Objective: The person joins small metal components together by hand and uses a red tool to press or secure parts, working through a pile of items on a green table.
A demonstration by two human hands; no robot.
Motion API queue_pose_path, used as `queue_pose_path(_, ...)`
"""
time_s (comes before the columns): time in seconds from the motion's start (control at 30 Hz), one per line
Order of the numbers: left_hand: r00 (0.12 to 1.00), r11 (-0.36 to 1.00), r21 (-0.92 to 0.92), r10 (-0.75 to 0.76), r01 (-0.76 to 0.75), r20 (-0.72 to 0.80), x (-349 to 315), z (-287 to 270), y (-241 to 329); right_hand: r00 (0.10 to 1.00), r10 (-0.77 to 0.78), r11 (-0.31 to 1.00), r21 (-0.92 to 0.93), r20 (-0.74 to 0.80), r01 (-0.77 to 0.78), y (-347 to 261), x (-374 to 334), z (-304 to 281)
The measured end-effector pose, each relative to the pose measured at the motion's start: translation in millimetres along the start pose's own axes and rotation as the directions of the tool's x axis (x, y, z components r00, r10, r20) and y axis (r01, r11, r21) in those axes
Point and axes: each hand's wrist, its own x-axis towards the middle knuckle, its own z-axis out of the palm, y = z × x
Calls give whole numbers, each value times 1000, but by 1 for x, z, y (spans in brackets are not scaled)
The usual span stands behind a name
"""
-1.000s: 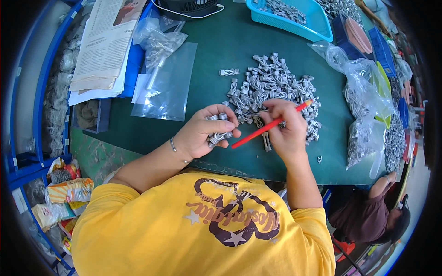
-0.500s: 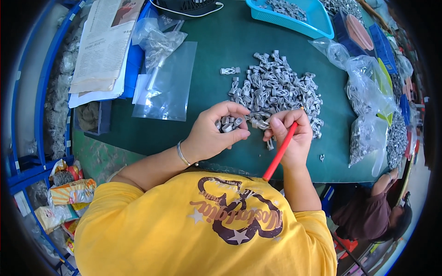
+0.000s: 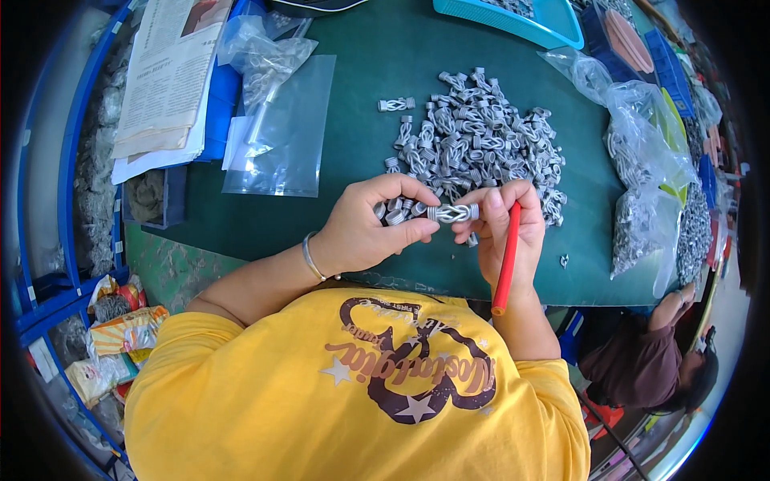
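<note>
Between my hands is a small silver-grey metal piece (image 3: 454,213) with twisted, knot-like strands and ribbed cylindrical ends. My left hand (image 3: 361,216) pinches its left end with thumb and fingers, and several more grey pieces (image 3: 395,213) are cupped in that palm. The fingertips of my right hand (image 3: 507,232) are closed at the piece's other end. That same hand also grips a thin red stick (image 3: 505,268), slanting down toward my shirt; the stick's far tip is hidden. Just beyond my hands lies a heap of similar grey pieces (image 3: 489,140).
One piece (image 3: 396,104) lies apart on the green tabletop (image 3: 361,104). A clear plastic bag (image 3: 281,152) and newspapers (image 3: 164,80) are at left. A turquoise basket (image 3: 513,28) stands at the back, filled bags (image 3: 638,216) at right. A co-worker (image 3: 642,361) sits at lower right.
The twisted piece now lies level, held across both hands. The red stick has swung steeper, its lower end moving right. The view has shifted slightly, so the table's things appear higher.
</note>
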Motion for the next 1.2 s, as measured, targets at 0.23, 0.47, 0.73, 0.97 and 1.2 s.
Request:
queue_pose_path(0.23, 1000, 994, -106, 0, 0, -5, 1, 0, 0, 985, -72, 997, 50, 156, 65, 8, 3, -14)
queue_pose_path(0.47, 973, 974, 6, 228, -227, -29, 2, -1, -2, 916, -333, 910, -179, 225, 375, 15, -1, -14)
queue_pose_path(0.73, 984, 793, -583, -142, 179, 109, 5, 3, -10, 594, -673, 493, -331, 442, 805, 4, 4, -1)
queue_pose_path(0.97, 948, 422, -850, -188, 315, 258, 3, -9, -35, 715, -612, 405, -642, 339, 651, -4, 16, -10)
queue_pose_path(1.2, 964, 528, -820, -244, 221, 103, 7, -20, -34, 735, -306, -14, -775, 605, 632, -4, 34, -17)
